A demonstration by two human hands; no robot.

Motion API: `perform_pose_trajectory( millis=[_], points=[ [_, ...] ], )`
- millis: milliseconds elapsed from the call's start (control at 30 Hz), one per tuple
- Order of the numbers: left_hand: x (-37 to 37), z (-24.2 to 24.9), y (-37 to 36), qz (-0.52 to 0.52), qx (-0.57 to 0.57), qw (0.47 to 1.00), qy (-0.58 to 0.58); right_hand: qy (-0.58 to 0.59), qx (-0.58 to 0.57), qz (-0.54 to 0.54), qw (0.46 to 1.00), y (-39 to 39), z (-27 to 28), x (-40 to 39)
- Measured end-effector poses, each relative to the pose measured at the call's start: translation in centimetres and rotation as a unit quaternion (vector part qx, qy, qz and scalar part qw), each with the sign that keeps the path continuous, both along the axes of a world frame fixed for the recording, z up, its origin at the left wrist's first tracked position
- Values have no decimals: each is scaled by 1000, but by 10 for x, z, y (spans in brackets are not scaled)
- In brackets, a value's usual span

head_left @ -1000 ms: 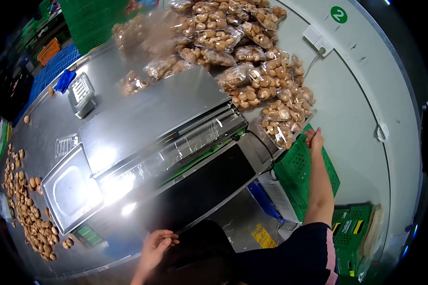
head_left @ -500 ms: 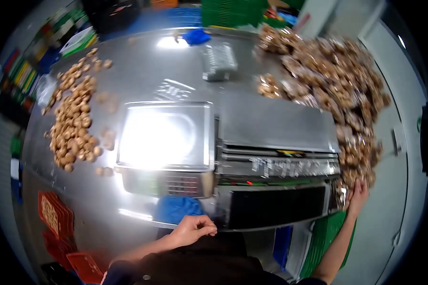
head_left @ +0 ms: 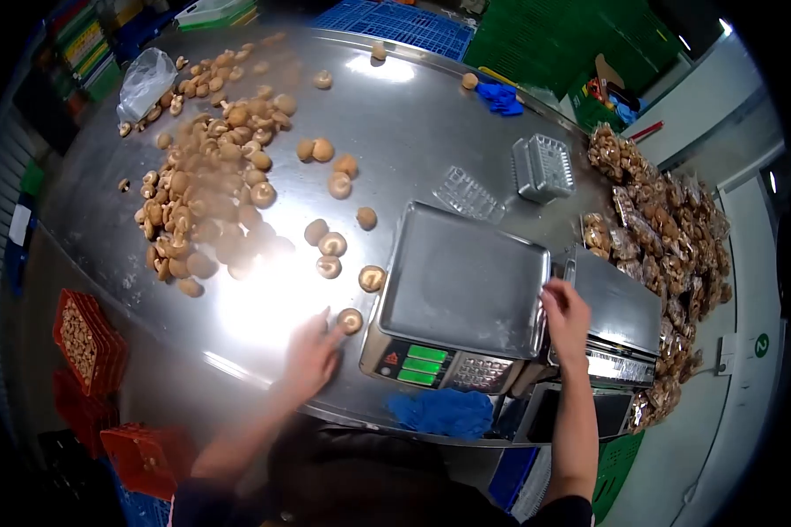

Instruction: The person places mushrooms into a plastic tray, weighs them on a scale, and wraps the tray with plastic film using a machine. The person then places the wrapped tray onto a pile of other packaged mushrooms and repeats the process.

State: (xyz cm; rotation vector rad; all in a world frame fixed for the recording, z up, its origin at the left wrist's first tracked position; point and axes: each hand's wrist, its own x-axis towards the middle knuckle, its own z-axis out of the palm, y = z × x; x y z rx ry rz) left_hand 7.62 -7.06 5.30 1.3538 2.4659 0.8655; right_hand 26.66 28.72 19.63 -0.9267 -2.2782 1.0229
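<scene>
My left hand (head_left: 312, 356), blurred by motion, reaches over the steel table with its fingers apart. Its fingertips are right beside a single brown mushroom (head_left: 350, 321), which lies by the left front corner of the weighing scale (head_left: 464, 279). My right hand (head_left: 568, 316) is at the right edge of the scale's bare metal pan, its fingers loosely bent with nothing visible in them. The scale's green displays (head_left: 422, 364) are lit. Several loose mushrooms (head_left: 329, 255) lie left of the scale, and a large heap of mushrooms (head_left: 224, 149) spreads farther left.
Bagged mushrooms (head_left: 668, 228) pile up along the right side. A wrapping machine (head_left: 615, 290) stands right of the scale, clear plastic trays (head_left: 543, 167) behind it. A blue cloth (head_left: 444, 413) lies in front of the scale. Red crates (head_left: 145, 461) stand low at left.
The view has swung left. My right hand has left the bagged mushrooms for the scale's right edge. My left hand has moved from near the blue cloth toward the loose mushrooms and opened.
</scene>
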Motion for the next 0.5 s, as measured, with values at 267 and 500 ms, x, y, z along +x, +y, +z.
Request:
perform_pose_trajectory(
  millis=[267, 500],
  points=[
    [-35, -46, 59, -114, -53, 985, 121, -147, 118, 45, 981, 104, -99, -170],
    [-102, -49, 34, -11, -76, 978, 195, -362, 157, 159, 905, 169, -166, -237]
  ],
)
